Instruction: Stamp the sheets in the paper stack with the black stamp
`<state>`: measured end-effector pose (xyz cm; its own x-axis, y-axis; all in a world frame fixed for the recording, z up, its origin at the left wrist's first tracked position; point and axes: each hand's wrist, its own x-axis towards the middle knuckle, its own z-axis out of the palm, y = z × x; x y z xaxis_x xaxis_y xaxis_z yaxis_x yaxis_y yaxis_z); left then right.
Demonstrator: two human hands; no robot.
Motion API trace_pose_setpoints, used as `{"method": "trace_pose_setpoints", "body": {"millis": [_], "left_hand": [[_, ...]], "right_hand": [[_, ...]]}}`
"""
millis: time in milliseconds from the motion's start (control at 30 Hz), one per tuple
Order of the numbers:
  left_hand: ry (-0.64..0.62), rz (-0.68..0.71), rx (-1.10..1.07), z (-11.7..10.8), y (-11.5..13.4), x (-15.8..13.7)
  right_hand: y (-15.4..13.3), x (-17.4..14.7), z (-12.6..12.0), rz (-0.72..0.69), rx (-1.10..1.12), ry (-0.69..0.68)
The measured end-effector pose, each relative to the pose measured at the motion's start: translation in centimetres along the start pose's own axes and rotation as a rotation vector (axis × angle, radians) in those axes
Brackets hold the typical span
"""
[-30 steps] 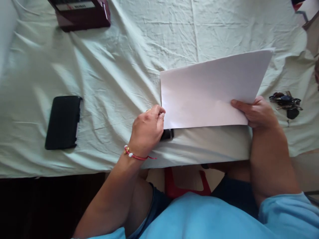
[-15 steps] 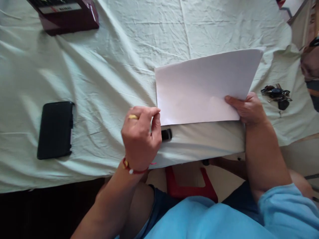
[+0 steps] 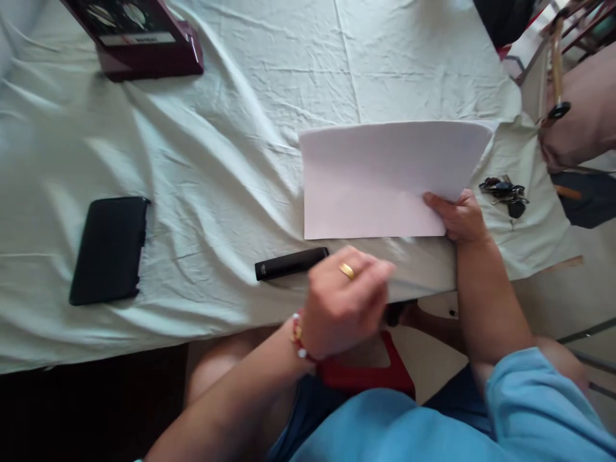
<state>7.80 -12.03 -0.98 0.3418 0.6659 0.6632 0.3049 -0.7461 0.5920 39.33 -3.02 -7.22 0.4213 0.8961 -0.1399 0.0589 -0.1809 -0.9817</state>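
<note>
Two hands up: I see right hand (image 3: 459, 215) pinching the paper (image 3: 380, 179) corner, left hand (image 3: 346, 301) loosely curled, holding nothing, beside the pen (image 3: 291, 263).

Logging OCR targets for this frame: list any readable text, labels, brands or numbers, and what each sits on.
No text here can be read.
Maroon box: a white label strip with dark print, too blurred to read.
Black pen: a small pale mark near its left end, too small to read.
Sheet of paper, held by the right hand: blank on the side shown.
Black phone and keys: no marking visible.
</note>
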Motion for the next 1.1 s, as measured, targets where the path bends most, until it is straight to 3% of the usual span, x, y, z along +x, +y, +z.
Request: {"method": "trace_pose_setpoints", "body": {"millis": [100,167,233,300,467,567,667,733,833,1000,1100], "left_hand": [[0.129,-0.415,0.163,-3.8,-2.5,1.3],[0.330,-0.629,0.108,-5.4,-4.2,1.8],[0.357,-0.758,0.033,-6.3,-6.0,2.0],[0.265,-0.855,-0.019,-6.7,-7.5,2.3],[-0.165,-0.995,0.056,-6.9,-8.9,3.4],[-0.360,-1.019,0.131,-6.2,-8.3,4.0],[-0.514,-0.911,0.294,-5.3,-7.8,3.7],[-0.548,-0.843,0.375,-5.1,-7.7,3.3],[-0.475,-0.812,0.403,-5.3,-8.1,2.7],[-0.196,-0.825,0.395,-5.4,-8.5,3.4],[-0.221,-0.833,0.393,-4.4,-8.0,4.3]], "right_hand": [[0.3,0.0,-0.6,-0.046,0.034,0.042],[0.4,0.1,-1.0,-0.064,0.047,0.056],[0.2,0.1,-1.2,-0.060,0.053,0.058],[0.0,0.0,-1.2,-0.061,0.066,0.070],[-0.7,-0.3,-0.8,-0.089,0.092,0.108],[-0.9,-0.2,-0.6,-0.078,0.072,0.113],[-0.9,-0.1,-0.4,-0.073,0.046,0.113],[-0.9,-0.2,-0.3,-0.082,0.019,0.102],[-0.9,-0.2,-0.2,-0.082,-0.012,0.079],[-0.8,0.0,-0.5,-0.084,-0.013,0.084],[-0.6,0.2,-0.5,-0.099,-0.006,0.090]]}}
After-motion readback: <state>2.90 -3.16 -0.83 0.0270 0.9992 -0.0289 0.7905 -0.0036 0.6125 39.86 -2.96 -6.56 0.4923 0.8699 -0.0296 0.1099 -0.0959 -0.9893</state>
